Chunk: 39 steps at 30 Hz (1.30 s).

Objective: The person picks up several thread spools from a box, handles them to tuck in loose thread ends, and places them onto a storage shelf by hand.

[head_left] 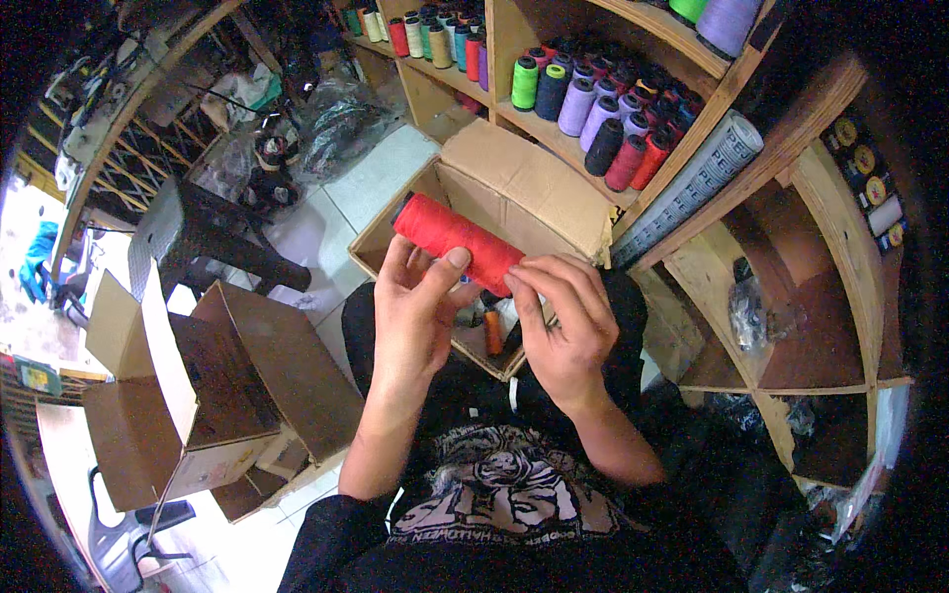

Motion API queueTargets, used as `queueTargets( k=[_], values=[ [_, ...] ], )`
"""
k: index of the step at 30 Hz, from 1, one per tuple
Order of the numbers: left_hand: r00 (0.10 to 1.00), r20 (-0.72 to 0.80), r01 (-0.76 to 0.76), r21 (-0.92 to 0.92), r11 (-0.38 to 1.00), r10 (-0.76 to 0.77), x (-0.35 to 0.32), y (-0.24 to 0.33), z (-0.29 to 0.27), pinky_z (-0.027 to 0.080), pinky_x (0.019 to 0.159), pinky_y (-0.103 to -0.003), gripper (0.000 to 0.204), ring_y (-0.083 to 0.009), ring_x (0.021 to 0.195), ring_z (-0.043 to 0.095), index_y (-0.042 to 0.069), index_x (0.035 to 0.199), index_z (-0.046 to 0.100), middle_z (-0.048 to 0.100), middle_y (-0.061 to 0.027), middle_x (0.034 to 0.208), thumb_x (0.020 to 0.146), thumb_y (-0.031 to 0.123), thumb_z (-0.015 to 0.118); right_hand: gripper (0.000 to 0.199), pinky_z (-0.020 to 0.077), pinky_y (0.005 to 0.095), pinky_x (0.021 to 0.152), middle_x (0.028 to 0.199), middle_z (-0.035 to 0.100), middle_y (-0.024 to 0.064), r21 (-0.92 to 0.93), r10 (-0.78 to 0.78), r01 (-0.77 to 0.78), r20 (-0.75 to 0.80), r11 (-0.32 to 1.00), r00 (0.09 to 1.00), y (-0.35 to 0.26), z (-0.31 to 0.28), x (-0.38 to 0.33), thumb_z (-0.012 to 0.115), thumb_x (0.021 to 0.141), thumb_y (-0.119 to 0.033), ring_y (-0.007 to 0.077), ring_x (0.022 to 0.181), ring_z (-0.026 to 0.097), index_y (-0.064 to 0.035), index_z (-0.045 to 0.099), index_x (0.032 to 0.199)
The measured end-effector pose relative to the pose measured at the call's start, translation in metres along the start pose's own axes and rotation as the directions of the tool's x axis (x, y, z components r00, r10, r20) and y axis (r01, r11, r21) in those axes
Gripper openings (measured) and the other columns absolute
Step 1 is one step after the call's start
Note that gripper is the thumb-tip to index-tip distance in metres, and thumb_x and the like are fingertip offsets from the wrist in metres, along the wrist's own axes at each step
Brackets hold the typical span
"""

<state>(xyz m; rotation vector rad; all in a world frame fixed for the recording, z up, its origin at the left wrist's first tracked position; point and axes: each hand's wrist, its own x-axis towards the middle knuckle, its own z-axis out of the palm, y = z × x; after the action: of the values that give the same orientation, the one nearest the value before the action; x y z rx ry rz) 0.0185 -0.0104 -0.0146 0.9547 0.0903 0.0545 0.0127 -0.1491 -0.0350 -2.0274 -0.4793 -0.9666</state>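
Head view, looking down: both hands hold a bright red cylindrical thread spool [455, 242] in mid-air over an open brown cardboard box [514, 188] on the floor. Left hand [420, 316] is curled under the spool w/ thumb pressed on top; right hand [563, 316] pinches its lower end w/ fingertips. Wooden shelf [633, 188] w/ many coloured thread cones sits just beyond. Risk, as a judgement: the pinch is light, so the spool could slip into the box, or loose thread could unwind & tangle.
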Motion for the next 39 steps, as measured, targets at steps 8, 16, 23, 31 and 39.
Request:
queueTargets(
  k=[8,16,23,31,39],
  values=[
    [0.999,-0.004,0.041,-0.022,0.999,-0.041,0.003,-0.006,-0.004,0.053,0.078,-0.035,0.037,-0.0171,0.094,0.056,0.003,0.114,0.044,0.053,-0.0069,0.104,0.080,0.004,0.060,0.019,0.0456,0.0315,0.069,0.085,0.062,0.0122,0.194,0.477,-0.460,-0.046,0.866,0.878,0.040,-0.013,0.005,0.055,0.086,-0.018,0.0195,0.077,0.059,-0.0004,0.060,0.091],
    [0.984,0.103,0.124,0.164,0.979,-0.142,0.011,-0.033,0.010,0.051,0.075,-0.030,0.044,-0.0150,0.089,0.057,0.002,0.119,0.043,0.054,-0.0076,0.106,0.079,0.007,0.062,0.026,0.0468,0.0319,0.068,0.079,0.065,0.0098,-0.282,0.547,-0.582,-0.198,0.763,0.813,0.125,-0.115,-0.037,0.063,0.081,-0.026,0.0198,0.072,0.061,-0.0001,0.063,0.084],
    [0.875,0.463,-0.090,0.443,0.892,-0.142,-0.001,-0.053,0.078,0.048,0.083,-0.030,0.050,-0.0183,0.099,0.056,-0.003,0.118,0.044,0.053,-0.0116,0.110,0.074,-0.001,0.066,0.048,0.0481,0.0346,0.075,0.098,0.062,0.0123,-0.119,0.484,-0.472,0.304,0.874,0.820,0.029,-0.133,0.001,0.076,0.066,-0.026,0.0263,0.086,0.061,-0.0067,0.056,0.105],
    [0.606,0.795,-0.336,0.288,0.897,-0.028,-0.007,-0.063,0.149,0.040,0.092,-0.035,0.088,-0.0239,0.112,0.048,0.003,0.139,0.015,0.048,-0.0176,0.120,0.071,0.004,0.072,0.050,0.0444,0.0337,0.085,0.102,0.062,0.0110,-0.252,0.459,-0.510,-0.233,0.823,0.857,0.035,-0.235,0.023,0.076,0.066,-0.029,0.0204,0.094,0.059,-0.0027,0.060,0.105],
    [0.673,0.734,-0.263,0.356,0.897,-0.094,-0.009,-0.089,0.145,0.043,0.088,-0.034,0.084,-0.0244,0.108,0.051,0.003,0.139,0.016,0.049,-0.0184,0.119,0.073,0.002,0.069,0.041,0.0474,0.0305,0.073,0.088,0.065,0.0132,-0.576,0.347,-0.754,-0.670,0.314,0.656,0.182,-0.480,0.136,0.069,0.069,-0.029,0.0205,0.083,0.063,-0.0005,0.063,0.099]
  ],
)
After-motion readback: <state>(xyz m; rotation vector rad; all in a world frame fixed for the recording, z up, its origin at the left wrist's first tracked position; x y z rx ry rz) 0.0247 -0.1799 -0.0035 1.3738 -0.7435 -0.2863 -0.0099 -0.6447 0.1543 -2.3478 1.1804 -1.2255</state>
